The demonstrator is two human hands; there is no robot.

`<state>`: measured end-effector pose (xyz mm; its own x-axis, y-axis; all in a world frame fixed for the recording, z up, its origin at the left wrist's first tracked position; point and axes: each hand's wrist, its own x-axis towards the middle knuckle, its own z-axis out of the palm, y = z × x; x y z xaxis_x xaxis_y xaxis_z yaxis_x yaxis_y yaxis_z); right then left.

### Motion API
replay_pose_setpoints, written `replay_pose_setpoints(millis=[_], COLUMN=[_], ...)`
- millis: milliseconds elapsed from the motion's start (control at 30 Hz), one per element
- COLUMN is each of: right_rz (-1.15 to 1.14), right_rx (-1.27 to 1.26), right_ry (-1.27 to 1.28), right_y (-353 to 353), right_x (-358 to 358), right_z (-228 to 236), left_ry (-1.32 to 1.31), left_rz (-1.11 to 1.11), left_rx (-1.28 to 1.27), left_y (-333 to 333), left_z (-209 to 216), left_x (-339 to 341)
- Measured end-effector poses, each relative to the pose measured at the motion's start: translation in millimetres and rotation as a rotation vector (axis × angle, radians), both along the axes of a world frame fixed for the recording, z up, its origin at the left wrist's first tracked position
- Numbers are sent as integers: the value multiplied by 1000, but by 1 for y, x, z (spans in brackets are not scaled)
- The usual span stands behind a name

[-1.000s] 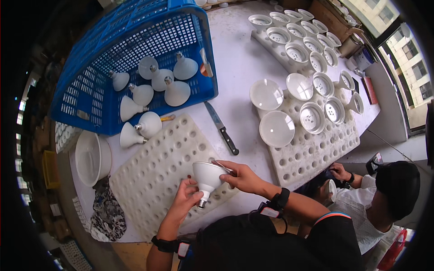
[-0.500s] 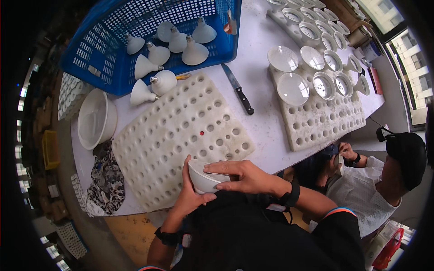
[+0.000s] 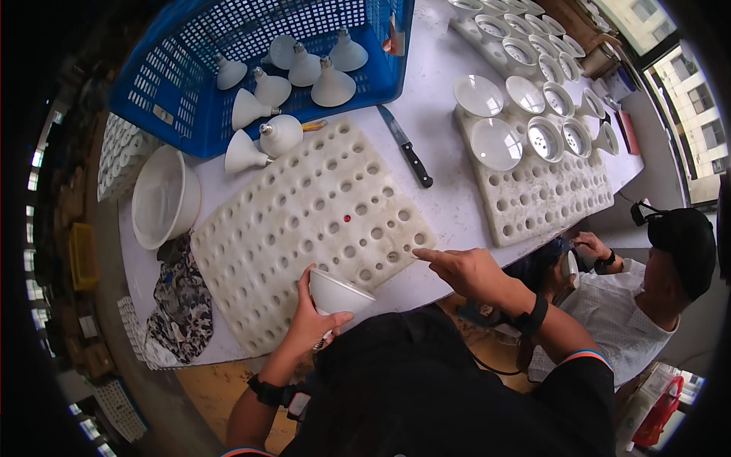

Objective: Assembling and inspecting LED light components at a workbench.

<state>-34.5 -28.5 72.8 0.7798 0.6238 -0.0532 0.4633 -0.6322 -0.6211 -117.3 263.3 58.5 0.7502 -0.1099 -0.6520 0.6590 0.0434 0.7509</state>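
A white cone-shaped reflector lamp bulb [image 3: 339, 295] rests tilted in my left hand [image 3: 306, 326], whose fingers wrap round its side. Its wide face points up and right, and the metal screw base shows below the hand. My right hand [image 3: 478, 276] is apart from the bulb, the index finger stretched toward the near right corner of the white foam board [image 3: 303, 204]; I see nothing in it. The board has rows of round holes, with a small red spot [image 3: 347, 218] among them.
Reflector bulbs [image 3: 333, 84] lie in a blue basket [image 3: 164, 114], beside a white bowl [image 3: 186, 194] and camouflage cloth [image 3: 181, 308]. A knife [image 3: 415, 161] lies between the boards. Lamp cups and lenses stand on another foam board [image 3: 495, 236]. A person [image 3: 609, 305] works at right.
My right hand has come off the bulb and moved right, toward the board's corner. My left hand has tilted the bulb, so its screw base now shows.
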Motion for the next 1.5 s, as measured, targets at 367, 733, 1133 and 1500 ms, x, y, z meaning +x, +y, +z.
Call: replay_pose_setpoints(millis=[367,733,1133,1500], right_rz=[-110,-192,-180,-127], right_rx=[123,221,197,72], right_ry=[461,411,507,952], right_y=[57,63,60,60], right_x=[-61,-64,-60,-29], right_z=[-14,-23,-21,-7], left_ry=[-412,-384,-397,-368], left_rz=[-61,-101,-92,-140], left_rx=[241,311,301,328], left_y=[-3,-6,-6,-7], left_z=[-80,-77,-83,-74], left_x=[-18,-19,-22,-17])
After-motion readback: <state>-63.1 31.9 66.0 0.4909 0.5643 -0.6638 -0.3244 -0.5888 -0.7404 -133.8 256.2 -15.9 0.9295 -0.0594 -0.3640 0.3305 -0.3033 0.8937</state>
